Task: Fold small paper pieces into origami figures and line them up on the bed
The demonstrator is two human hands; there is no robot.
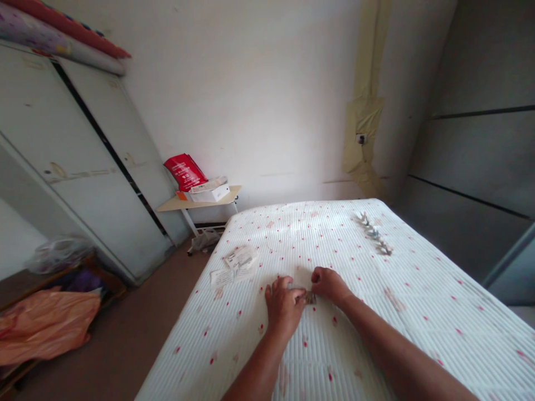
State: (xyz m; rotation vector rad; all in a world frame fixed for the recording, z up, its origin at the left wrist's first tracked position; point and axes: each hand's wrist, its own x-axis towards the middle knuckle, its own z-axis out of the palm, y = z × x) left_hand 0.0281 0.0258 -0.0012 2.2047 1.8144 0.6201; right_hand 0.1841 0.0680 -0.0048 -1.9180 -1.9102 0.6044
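On the bed's white ribbed cover (pixel 334 340), a small flat brownish-grey piece (pixel 310 298) lies between my hands; it is too small to name. My left hand (pixel 283 305) has its thumb and a finger at the left end of that piece, while its other fingers are bent and slightly apart. Just above and right of the piece, my right hand (pixel 329 284) is closed in a pinch, and its fingertips hide whatever they hold. Farther right, a row of small folded grey-brown pieces (pixel 375 235) stands on the cover. Printed paper slips (pixel 241 258) lie to the left.
A small table (pixel 170 205) beyond the bed's far left corner bears a red bag (pixel 185 171) and a white box (pixel 211 193). Grey cabinets (pixel 90 161) line the left side. An orange plastic bag (pixel 50 323) sits low at left. A socket (pixel 361 139) is on the wall.
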